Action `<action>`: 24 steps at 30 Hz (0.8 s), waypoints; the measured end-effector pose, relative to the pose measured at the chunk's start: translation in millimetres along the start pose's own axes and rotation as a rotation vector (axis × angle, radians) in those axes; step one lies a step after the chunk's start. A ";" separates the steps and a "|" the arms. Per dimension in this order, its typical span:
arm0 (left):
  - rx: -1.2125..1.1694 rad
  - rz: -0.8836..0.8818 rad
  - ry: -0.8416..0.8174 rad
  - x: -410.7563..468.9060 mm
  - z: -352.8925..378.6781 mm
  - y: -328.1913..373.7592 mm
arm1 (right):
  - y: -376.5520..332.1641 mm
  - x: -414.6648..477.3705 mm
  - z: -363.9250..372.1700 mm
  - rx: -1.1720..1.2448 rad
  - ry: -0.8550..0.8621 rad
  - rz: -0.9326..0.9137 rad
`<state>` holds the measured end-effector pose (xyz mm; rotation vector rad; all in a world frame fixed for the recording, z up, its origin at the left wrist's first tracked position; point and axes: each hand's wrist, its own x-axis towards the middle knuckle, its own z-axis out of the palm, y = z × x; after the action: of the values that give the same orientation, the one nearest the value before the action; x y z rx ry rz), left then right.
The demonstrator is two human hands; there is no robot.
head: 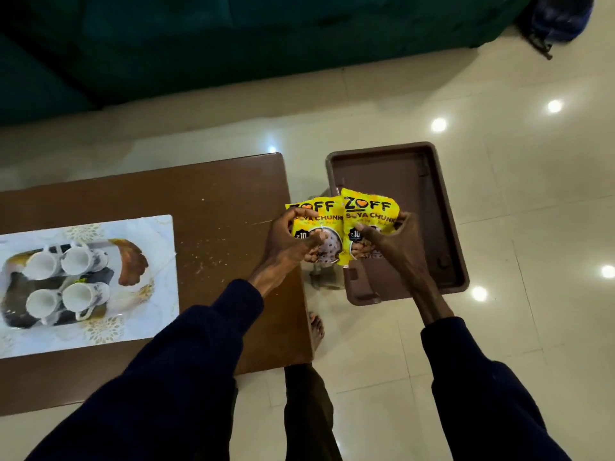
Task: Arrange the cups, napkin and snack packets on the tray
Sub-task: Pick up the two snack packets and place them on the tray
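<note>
holding: left hand [293, 241] and right hand [389, 241] each pinch one yellow snack packet [316, 221], [369, 211], above brown tray's [442, 201] edge
surface: brown wooden table [216, 201], speckled; glossy cream tile floor [499, 161]
room: dark green sofa [199, 44]
cups [66, 277]: four, white, on patterned napkin [146, 311]

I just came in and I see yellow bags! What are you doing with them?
A person is holding two yellow snack packets, one in the left hand and one in the right hand, above the edge of a brown tray on the floor. The left packet and the right packet overlap a little. Four white cups already sit on a patterned tray on the wooden table.
</note>
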<state>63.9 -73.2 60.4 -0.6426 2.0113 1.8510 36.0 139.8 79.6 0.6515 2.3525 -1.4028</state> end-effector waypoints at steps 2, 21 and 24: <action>-0.041 0.002 0.008 -15.2 -36.0 4.2 | -17.6 -21.2 20.9 0.068 -0.061 0.002; -0.085 0.041 0.294 -146.3 -350.6 -88.0 | -105.6 -200.3 261.7 -0.034 -0.383 -0.080; -0.106 0.022 0.367 -161.9 -406.6 -113.7 | -116.1 -228.2 301.1 -0.017 -0.364 -0.064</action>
<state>285.1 -466.4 90.5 -1.0610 2.1532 1.9798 179.1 -223.9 137.9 0.2871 2.1084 -1.3913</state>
